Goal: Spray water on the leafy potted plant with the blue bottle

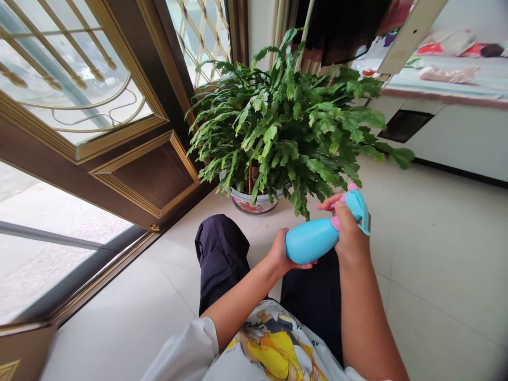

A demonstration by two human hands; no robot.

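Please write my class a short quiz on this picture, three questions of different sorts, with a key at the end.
1. True or false: the plant grows in a pot.
2. Choose one: the body of the bottle is
A) white
B) blue
C) green
3. Short answer: one hand is near the bottle's spray head. Which hand holds the bottle by its base?

Key:
1. True.
2. B.
3. The left hand; the right hand is near the spray head.
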